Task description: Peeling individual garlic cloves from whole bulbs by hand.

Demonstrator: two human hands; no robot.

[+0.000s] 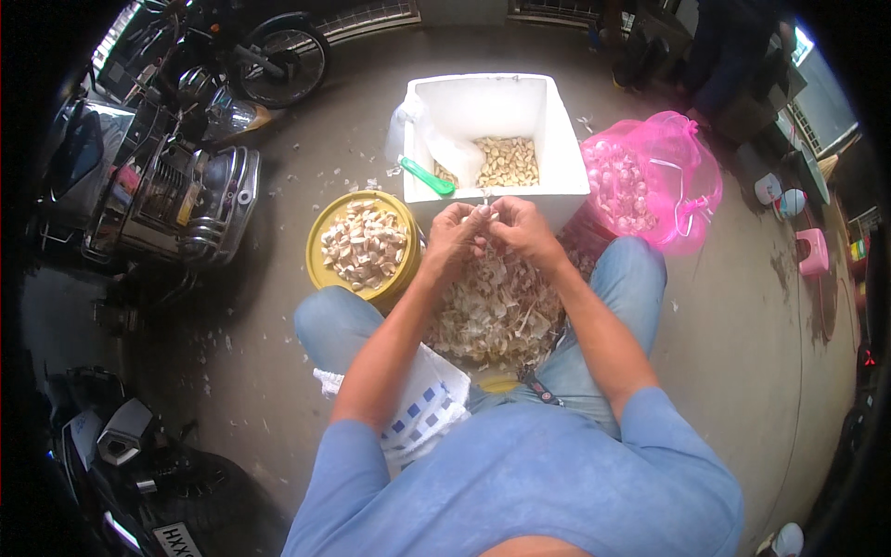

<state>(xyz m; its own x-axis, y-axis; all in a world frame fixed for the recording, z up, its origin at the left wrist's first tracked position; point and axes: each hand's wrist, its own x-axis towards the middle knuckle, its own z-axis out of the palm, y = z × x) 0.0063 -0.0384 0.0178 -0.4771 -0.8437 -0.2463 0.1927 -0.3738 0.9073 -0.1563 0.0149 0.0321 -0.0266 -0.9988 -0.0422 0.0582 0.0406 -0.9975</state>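
Note:
My left hand (455, 236) and my right hand (525, 232) meet just in front of the white foam box (561, 176). Their fingertips pinch a small pale garlic clove (486, 210), mostly covered by the fingers. Peeled garlic cloves (508, 161) lie on the bottom of the box. Over its left wall hangs a clear plastic bag (408, 130), and a green handle (427, 176) rests at the near left corner. Left of my hands, unpeeled cloves (364, 243) fill a round yellow container (317, 264). Dry garlic skins (497, 311) are heaped below my hands, between my legs.
A pink mesh bag (691, 176) of garlic bulbs (620, 186) stands right of the box. Motorcycles (218, 200) are parked along the left. At the far right are a pink stool (812, 252) and a standing person (729, 46). A white and blue cloth (422, 408) covers my left thigh.

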